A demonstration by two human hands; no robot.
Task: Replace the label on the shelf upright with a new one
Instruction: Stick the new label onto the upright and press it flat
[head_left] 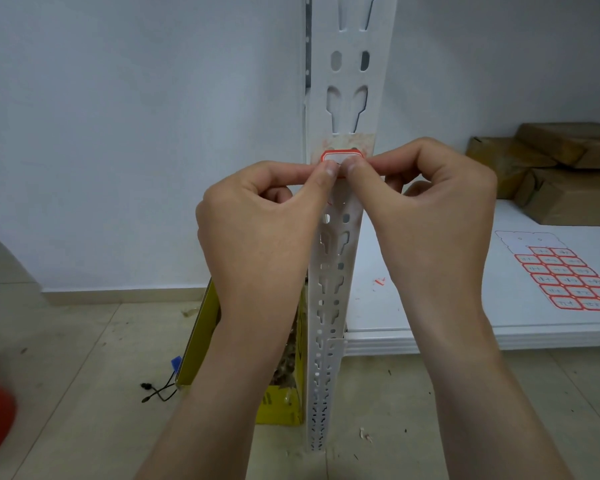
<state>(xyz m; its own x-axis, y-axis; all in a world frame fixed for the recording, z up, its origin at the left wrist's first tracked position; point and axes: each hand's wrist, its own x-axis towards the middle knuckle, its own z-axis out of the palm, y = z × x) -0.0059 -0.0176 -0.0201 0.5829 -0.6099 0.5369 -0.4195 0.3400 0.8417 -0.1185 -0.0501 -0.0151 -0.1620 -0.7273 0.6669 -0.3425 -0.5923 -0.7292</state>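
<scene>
While pinched between both hands, red-bordered label point(341, 156) sits on white shelf upright point(347, 98), over a patch of old residue. Left hand point(257, 216) and right hand point(433, 202) grasp its lower edge with thumb and forefinger. Label sheet point(565, 275) lies on shelf board point(430, 334); cardboard boxes point(555, 168) behind.

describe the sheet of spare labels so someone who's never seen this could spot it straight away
Start at the white shelf upright in the middle, then look right along the white shelf board joined to it. Near the board's front right edge lies the label sheet, flat, a grid of small red-bordered stickers. The brown cardboard boxes behind it are bulky and plain.
</scene>
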